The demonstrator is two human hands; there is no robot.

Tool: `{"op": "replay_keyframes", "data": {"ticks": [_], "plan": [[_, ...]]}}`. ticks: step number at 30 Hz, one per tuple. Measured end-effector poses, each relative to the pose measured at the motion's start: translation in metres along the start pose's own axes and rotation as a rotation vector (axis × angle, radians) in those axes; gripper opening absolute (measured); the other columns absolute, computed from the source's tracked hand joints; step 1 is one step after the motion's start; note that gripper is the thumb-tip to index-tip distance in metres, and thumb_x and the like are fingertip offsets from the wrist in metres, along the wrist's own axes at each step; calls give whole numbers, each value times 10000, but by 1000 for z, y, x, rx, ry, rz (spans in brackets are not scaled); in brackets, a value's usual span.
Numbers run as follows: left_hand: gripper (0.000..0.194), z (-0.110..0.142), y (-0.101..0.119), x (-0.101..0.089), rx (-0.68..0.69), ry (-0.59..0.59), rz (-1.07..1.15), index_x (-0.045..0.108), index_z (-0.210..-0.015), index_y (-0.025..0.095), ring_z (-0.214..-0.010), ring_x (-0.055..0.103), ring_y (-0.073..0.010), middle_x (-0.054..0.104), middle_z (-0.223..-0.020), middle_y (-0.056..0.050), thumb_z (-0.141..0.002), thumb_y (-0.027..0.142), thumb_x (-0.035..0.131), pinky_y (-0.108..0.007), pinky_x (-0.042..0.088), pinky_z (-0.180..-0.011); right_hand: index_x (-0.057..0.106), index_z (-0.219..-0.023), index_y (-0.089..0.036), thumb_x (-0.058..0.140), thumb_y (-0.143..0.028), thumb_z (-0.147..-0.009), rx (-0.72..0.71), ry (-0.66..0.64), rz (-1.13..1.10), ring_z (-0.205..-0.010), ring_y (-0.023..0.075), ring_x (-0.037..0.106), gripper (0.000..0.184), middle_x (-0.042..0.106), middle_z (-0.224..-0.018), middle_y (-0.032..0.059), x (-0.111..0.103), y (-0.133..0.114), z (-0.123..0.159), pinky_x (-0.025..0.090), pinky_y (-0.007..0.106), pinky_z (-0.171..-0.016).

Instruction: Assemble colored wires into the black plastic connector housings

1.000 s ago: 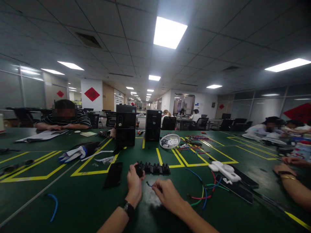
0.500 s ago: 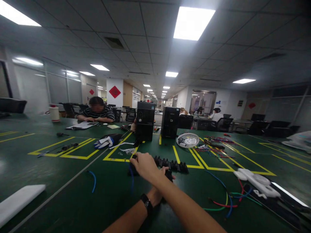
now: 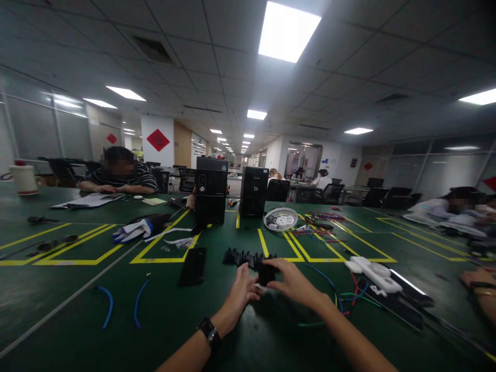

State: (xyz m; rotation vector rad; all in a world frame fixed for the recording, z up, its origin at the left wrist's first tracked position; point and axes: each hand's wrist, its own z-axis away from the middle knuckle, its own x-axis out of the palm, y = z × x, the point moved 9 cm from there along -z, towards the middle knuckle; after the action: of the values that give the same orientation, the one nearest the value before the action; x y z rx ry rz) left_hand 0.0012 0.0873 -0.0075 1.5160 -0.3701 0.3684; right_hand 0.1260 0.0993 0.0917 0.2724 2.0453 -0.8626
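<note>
In the head view my right hand (image 3: 296, 281) grips a small dark block (image 3: 266, 275) between thumb and fingers; blur hides its details. Close to its left side is my left hand (image 3: 238, 297), wearing a black watch, with fingers stretched out and apart; I cannot tell whether they touch the block. Just beyond both hands lies a row of black ridged pieces (image 3: 248, 257). To the left is a flat black slab (image 3: 192, 266), phone-like in shape. Two short blue wires (image 3: 139, 302) lie left of my left hand.
Two black computer towers (image 3: 211, 190) stand at the back beside a white round fan grille (image 3: 280, 220). Coloured wires (image 3: 321, 230) and a white handheld device (image 3: 374, 274) are on the right. Gloves (image 3: 134, 230) lie left. Other people sit around; a co-worker's hand (image 3: 478, 279) rests far right.
My arms were crossed, right hand over the black slab at left; now they are uncrossed. My right hand has moved right to the dark block beside my left hand. The view has turned right.
</note>
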Motion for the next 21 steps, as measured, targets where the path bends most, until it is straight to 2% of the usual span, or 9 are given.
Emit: {"op": "replay_keyframes", "data": {"ticks": [3, 6, 9, 12, 14, 17, 21], "plan": [[639, 4, 12, 0, 104, 36, -167, 302, -1298, 196, -682, 571, -141, 587, -946, -92, -818, 598, 432, -270, 455, -585, 552, -1245, -164, 643, -249, -745, 198, 33, 123, -1156, 260, 504, 515, 582, -1232, 121, -28, 62, 4, 342, 400, -1013], [499, 10, 31, 3, 256, 82, -434, 438, -1197, 180, -732, 545, -156, 574, -875, -58, -839, 527, 429, -267, 437, -618, 551, -1243, -136, 620, -218, -747, 317, -35, 190, -1168, 267, 504, 507, 578, -1241, 141, -34, 109, 7, 344, 395, -1016], [383, 17, 46, 11, 367, 78, -660, 504, -1141, 190, -801, 544, -176, 571, -875, -48, -867, 442, 411, -300, 432, -726, 531, -1261, -115, 601, -202, -756, 269, -71, 173, -1182, 261, 496, 517, 559, -1262, 156, -19, 122, 2, 342, 384, -1025], [334, 22, 56, 15, 462, 64, -814, 543, -1120, 200, -903, 544, -211, 580, -976, -78, -866, 378, 418, -345, 425, -810, 468, -1321, -128, 568, -166, -767, 184, -32, 126, -1223, 236, 460, 565, 511, -1317, 148, -8, 119, -4, 309, 384, -1057], [319, 23, 60, 16, 528, 58, -922, 558, -1114, 207, -1004, 521, -235, 571, -1063, -95, -860, 346, 424, -380, 410, -879, 402, -1369, -144, 571, -180, -774, 136, -2, 121, -1271, 222, 408, 620, 454, -1372, 139, -9, 117, -4, 278, 381, -1080], [310, 22, 65, 13, 614, 70, -1133, 559, -1120, 214, -1122, 467, -246, 541, -1156, -100, -867, 309, 406, -428, 352, -977, 399, -1369, -142, 583, -245, -794, 171, 60, 234, -1296, 230, 365, 612, 424, -1391, 143, -31, 125, 9, 265, 367, -1082], [349, 13, 72, -2, 653, 176, -1416, 528, -1191, 238, -1220, 392, -253, 477, -1272, -92, -864, 287, 417, -443, 352, -978, 530, -1253, -127, 587, -253, -796, 469, 76, 425, -1167, 281, 487, 478, 539, -1241, 175, -68, 162, 42, 344, 376, -991]]}}
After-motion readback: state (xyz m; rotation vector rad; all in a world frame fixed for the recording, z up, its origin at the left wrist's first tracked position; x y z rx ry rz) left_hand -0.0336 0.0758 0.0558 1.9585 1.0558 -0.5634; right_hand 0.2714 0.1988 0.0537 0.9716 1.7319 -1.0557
